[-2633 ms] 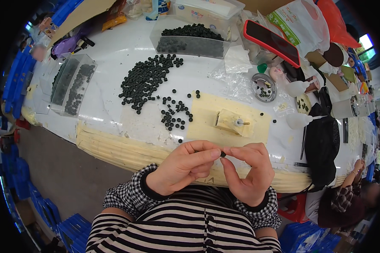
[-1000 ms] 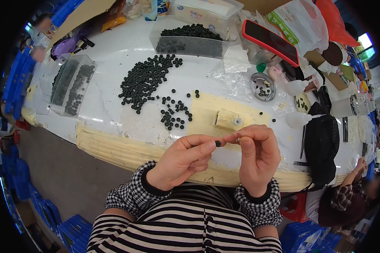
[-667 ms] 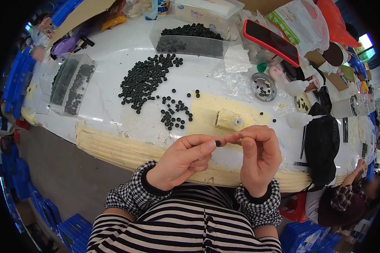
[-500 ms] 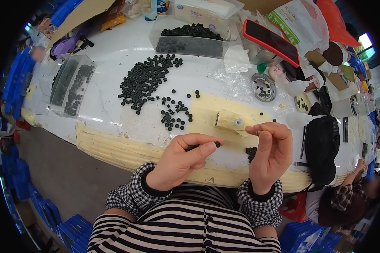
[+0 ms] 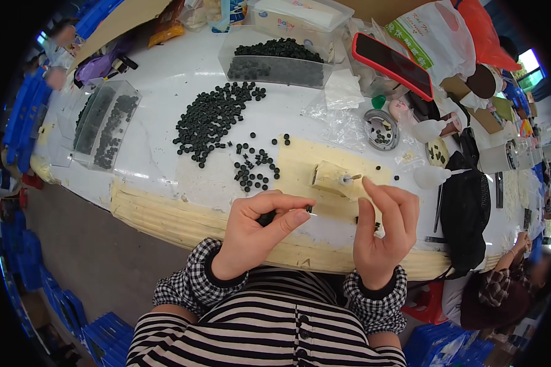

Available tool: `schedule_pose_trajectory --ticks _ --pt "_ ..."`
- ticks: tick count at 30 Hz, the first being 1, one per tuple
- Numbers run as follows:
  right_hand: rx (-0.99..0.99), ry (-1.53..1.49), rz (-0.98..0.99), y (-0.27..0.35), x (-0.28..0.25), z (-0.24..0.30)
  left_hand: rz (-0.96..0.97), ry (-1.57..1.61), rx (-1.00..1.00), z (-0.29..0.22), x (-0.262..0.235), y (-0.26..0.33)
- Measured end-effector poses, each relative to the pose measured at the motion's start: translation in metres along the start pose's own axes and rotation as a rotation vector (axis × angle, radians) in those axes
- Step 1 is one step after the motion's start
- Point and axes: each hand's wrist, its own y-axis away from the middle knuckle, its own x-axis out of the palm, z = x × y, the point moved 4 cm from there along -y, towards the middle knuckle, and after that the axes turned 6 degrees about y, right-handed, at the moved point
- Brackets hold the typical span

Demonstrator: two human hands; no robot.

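My left hand (image 5: 260, 226) is closed in a pinch. A small black round part (image 5: 309, 208) sits between its thumb and forefinger, and more dark pieces show inside the curled fingers. My right hand (image 5: 386, 229) is beside a block wrapped in yellowish tape (image 5: 329, 177). Its thumb and forefinger are apart, with nothing visible between them. A thin brownish pin (image 5: 354, 177) sticks out of the white nozzle-like piece (image 5: 347, 180) on the block. Partly behind my right hand lie a few black parts (image 5: 359, 220).
Loose black round parts (image 5: 211, 116) cover the table's middle left. Clear bins of similar parts (image 5: 275, 70) stand at the back and left (image 5: 107, 125). A red-cased phone (image 5: 392, 64), a round tin (image 5: 382, 129), squeeze bottles (image 5: 431, 176) and a black bag (image 5: 465, 214) crowd the right.
My right thumb and forefinger have parted from their pinch at the nozzle, where the thin pin now shows. My left hand has shifted slightly left, still pinching the black part.
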Motion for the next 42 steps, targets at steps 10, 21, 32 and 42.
schedule_pose_trajectory --ticks 10,21,32,42 --pt "0.037 -0.424 0.205 0.025 0.017 0.015 -0.04 -0.205 0.305 -0.002 0.001 0.0" --pt "0.009 -0.413 0.185 0.025 0.017 0.014 -0.05 -0.218 0.331 -0.004 0.002 -0.002" --pt "-0.024 -0.409 0.175 0.023 0.018 0.014 -0.036 -0.097 0.217 -0.001 -0.002 -0.003" --pt "0.041 -0.487 0.237 0.027 0.02 0.01 -0.055 -0.23 0.35 -0.004 -0.001 -0.002"
